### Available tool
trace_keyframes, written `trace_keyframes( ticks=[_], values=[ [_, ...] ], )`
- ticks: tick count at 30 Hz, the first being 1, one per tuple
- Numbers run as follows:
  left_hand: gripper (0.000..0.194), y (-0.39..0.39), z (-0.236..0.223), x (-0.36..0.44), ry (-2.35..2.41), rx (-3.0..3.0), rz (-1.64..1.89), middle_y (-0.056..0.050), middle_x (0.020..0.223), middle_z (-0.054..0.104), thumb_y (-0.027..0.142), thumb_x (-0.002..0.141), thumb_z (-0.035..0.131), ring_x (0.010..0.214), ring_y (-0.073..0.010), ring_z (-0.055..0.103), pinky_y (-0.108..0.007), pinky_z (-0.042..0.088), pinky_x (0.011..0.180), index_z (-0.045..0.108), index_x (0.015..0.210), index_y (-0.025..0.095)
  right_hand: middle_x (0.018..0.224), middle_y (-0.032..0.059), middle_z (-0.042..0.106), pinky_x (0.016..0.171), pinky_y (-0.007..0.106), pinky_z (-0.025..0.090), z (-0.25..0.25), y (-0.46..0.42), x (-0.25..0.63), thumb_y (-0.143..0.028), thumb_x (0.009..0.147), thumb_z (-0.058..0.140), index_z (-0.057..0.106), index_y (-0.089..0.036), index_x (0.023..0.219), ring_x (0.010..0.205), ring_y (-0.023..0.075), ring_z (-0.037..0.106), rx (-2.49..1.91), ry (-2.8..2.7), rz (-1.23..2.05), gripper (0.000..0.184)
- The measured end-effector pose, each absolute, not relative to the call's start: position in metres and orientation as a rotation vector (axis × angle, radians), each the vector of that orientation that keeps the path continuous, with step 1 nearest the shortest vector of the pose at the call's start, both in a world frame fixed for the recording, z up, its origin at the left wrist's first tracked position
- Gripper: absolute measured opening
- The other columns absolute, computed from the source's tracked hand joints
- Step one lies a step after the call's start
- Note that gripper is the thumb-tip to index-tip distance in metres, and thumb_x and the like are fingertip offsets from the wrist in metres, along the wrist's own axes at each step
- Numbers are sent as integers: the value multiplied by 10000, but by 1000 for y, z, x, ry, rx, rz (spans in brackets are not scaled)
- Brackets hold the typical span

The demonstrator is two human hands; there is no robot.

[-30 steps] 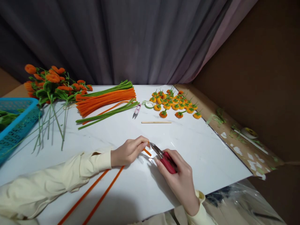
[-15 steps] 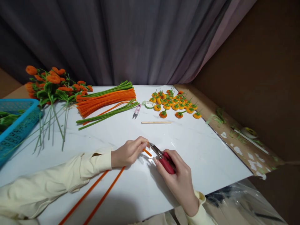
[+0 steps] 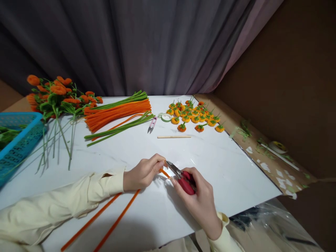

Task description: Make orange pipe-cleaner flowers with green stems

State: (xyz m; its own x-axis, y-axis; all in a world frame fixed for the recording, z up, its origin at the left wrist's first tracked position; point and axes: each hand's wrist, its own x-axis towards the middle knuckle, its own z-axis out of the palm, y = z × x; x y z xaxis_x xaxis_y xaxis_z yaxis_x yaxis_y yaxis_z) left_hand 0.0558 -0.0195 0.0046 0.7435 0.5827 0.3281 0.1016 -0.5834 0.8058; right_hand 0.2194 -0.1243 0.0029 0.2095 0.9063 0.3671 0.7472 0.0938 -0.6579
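Note:
My left hand (image 3: 144,172) pinches orange pipe cleaners (image 3: 118,220); two long lengths trail out below my wrist toward the front edge. A short orange end (image 3: 165,173) sticks out past my left fingertips. In my right hand (image 3: 201,203) is a pair of red-handled pliers (image 3: 185,180), my fingers wrapped round the grips. The metal jaws reach the tips of my left fingers; whether they bite on the wire there is too small to tell. My right thumb tip is close to the short orange end.
Bundles of orange (image 3: 118,113) and green pipe cleaners (image 3: 120,128) lie behind my hands. Pink thread snips (image 3: 152,125), a tape roll (image 3: 166,118), a wooden stick (image 3: 174,137) and several small pumpkins (image 3: 195,119) lie farther right. A blue basket (image 3: 25,143) and orange flowers (image 3: 59,90) stand left.
The short orange end now comes closer to my right thumb. The two hands otherwise hold nearly the same place, and the whole view has shifted slightly.

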Motion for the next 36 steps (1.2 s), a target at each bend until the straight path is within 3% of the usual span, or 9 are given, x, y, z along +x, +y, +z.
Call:
trace_keyframes(
  ticks=[16, 25, 36],
  values=[
    [330, -27, 7, 58, 590, 1893, 687, 62, 564, 364, 436, 938, 277, 497, -92, 338, -221, 296, 486, 449, 843, 171, 585, -36, 526, 487, 200, 404, 4, -125, 217, -342, 785, 564, 494, -189, 748, 484, 95, 470, -1663, -1534, 259, 171],
    [327, -29, 11, 60, 588, 1932, 680, 73, 548, 331, 449, 940, 266, 477, -89, 303, -220, 274, 479, 426, 838, 183, 551, -48, 490, 454, 195, 376, 4, -127, 217, -250, 777, 512, 452, -201, 712, 452, 91, 441, -1621, -1565, 312, 101],
    [307, -31, 14, 59, 569, 1891, 732, 81, 520, 295, 407, 946, 279, 457, -91, 289, -218, 259, 466, 456, 866, 170, 614, -29, 517, 498, 203, 396, 5, -125, 220, -274, 793, 551, 511, -185, 782, 507, 99, 454, -1567, -1481, 259, 99]
  ],
)
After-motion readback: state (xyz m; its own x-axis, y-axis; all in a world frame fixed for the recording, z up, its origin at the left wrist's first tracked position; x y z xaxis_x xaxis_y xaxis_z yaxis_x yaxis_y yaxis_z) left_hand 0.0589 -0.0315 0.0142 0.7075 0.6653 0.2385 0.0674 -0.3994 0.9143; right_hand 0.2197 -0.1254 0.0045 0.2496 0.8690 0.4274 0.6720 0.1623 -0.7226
